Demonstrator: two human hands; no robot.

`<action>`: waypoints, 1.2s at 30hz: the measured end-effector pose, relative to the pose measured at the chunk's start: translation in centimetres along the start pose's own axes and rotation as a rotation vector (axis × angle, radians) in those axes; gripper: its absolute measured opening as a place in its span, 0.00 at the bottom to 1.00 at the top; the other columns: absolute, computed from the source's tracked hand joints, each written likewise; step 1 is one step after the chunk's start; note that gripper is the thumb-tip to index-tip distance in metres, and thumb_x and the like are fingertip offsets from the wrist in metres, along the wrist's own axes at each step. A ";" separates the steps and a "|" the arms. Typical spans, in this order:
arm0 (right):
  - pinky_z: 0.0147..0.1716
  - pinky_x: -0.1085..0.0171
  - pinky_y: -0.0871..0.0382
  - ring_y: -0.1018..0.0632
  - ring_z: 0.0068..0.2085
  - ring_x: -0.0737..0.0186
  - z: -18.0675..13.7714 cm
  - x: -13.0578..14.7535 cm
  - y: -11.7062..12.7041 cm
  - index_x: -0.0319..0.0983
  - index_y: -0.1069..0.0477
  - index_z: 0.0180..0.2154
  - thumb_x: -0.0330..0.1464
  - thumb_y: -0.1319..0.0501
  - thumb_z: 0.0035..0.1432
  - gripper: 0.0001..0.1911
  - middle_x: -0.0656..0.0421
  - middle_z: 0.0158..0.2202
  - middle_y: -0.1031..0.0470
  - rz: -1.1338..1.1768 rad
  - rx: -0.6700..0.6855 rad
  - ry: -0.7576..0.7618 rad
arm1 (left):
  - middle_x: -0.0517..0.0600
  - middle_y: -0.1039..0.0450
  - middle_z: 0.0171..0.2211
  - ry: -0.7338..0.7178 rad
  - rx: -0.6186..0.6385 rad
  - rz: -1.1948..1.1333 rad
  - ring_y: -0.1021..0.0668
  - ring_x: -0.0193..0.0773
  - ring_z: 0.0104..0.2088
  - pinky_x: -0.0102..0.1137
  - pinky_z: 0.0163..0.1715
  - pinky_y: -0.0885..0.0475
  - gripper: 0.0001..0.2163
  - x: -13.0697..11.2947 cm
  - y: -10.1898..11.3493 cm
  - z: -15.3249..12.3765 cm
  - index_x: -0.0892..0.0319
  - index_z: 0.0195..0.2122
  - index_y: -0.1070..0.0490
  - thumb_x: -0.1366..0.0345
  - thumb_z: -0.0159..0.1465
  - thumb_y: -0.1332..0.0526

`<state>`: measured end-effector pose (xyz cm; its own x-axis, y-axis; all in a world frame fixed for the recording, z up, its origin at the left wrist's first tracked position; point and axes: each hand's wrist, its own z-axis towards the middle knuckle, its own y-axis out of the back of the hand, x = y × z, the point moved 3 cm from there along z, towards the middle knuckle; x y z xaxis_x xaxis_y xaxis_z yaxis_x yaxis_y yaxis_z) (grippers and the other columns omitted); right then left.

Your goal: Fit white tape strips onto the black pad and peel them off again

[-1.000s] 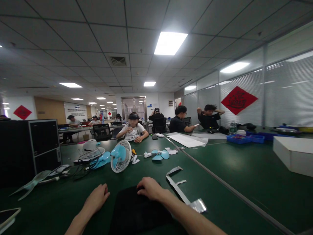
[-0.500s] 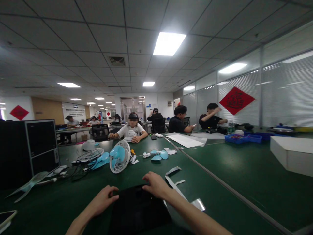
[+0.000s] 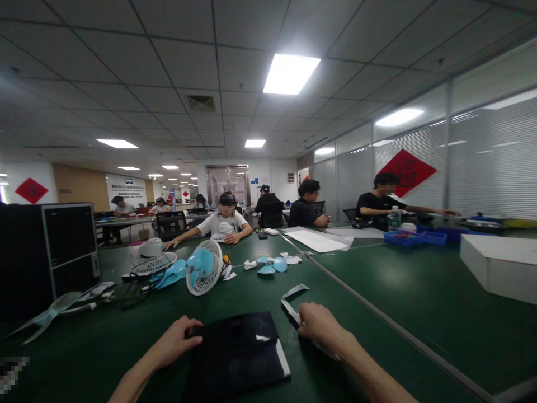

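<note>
A flat, glossy black panel point(image 3: 235, 358) lies on the green table in front of me. A white strip shows along its right edge, and a small bright patch near its upper right. My left hand point(image 3: 178, 341) is at the panel's upper left edge, its thumb and curled fingers closed about that edge. To the right of the panel, my right hand point(image 3: 321, 330) reaches down to the table with fingers closed on a bent, pale paper-like strip point(image 3: 291, 302). The hand covers the strip's lower part.
A white fan head point(image 3: 205, 267) with blue blades stands ahead. Beyond lie a loose blue fan blade point(image 3: 272, 265) and cables point(image 3: 136, 294). A black computer tower point(image 3: 71, 246) is left, a white box point(image 3: 499, 268) and blue trays point(image 3: 405, 238) right. Several people sit farther off.
My right hand has left the panel's top edge and moved right onto the pale strip. My left hand stays at the panel's edge. A person at the back right has lowered and stretched out an arm.
</note>
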<state>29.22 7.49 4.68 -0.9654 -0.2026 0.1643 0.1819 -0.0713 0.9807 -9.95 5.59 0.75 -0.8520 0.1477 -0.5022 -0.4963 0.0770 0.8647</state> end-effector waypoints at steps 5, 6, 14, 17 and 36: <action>0.28 0.64 0.36 0.21 0.36 0.52 0.5 -1.9 1.3 0.39 0.26 0.29 0.27 0.42 0.48 0.06 0.50 0.34 0.21 -0.005 -0.077 -0.087 | 0.51 0.32 0.43 0.013 0.009 -0.007 0.30 0.42 0.41 0.33 0.42 0.35 0.27 -0.2 0.0 -0.1 0.58 0.52 0.32 0.47 0.56 0.44; 0.28 0.64 0.37 0.21 0.36 0.52 0.5 -2.6 1.8 0.38 0.26 0.30 0.27 0.43 0.50 0.07 0.50 0.35 0.21 -0.004 -0.113 -0.119 | 0.51 0.32 0.42 0.015 0.004 -0.007 0.29 0.42 0.41 0.33 0.41 0.35 0.27 -0.2 0.0 -0.1 0.58 0.52 0.32 0.48 0.56 0.44; 0.31 0.66 0.38 0.27 0.31 0.61 -0.7 -1.1 5.4 0.38 0.29 0.31 0.38 0.46 0.58 0.13 0.58 0.29 0.25 0.570 -0.466 0.131 | 0.51 0.27 0.41 -0.054 -0.425 -0.113 0.26 0.41 0.42 0.34 0.45 0.33 0.19 -1.4 2.7 -0.3 0.57 0.42 0.27 0.52 0.61 0.49; 0.30 0.66 0.37 0.28 0.30 0.63 -1.3 1.9 5.3 0.37 0.28 0.32 0.41 0.42 0.55 0.14 0.59 0.28 0.27 0.897 -0.332 0.298 | 0.52 0.27 0.43 -0.124 -0.623 -0.195 0.26 0.42 0.44 0.35 0.45 0.32 0.20 -3.5 4.6 -1.6 0.57 0.43 0.27 0.50 0.62 0.50; 0.26 0.71 0.45 0.34 0.26 0.73 -1.0 8.8 -0.8 0.34 0.24 0.33 0.32 0.35 0.46 0.10 0.63 0.26 0.30 1.239 0.494 0.313 | 0.43 0.34 0.21 -0.083 0.219 -0.598 0.35 0.26 0.19 0.24 0.19 0.41 0.20 -8.0 1.9 -4.0 0.64 0.30 0.28 0.48 0.52 0.36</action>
<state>20.74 4.74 5.27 -0.1265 -0.0927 0.9876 0.7386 0.6558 0.1562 -4.74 0.61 6.36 -0.4182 0.0917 -0.9037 -0.8292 0.3677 0.4211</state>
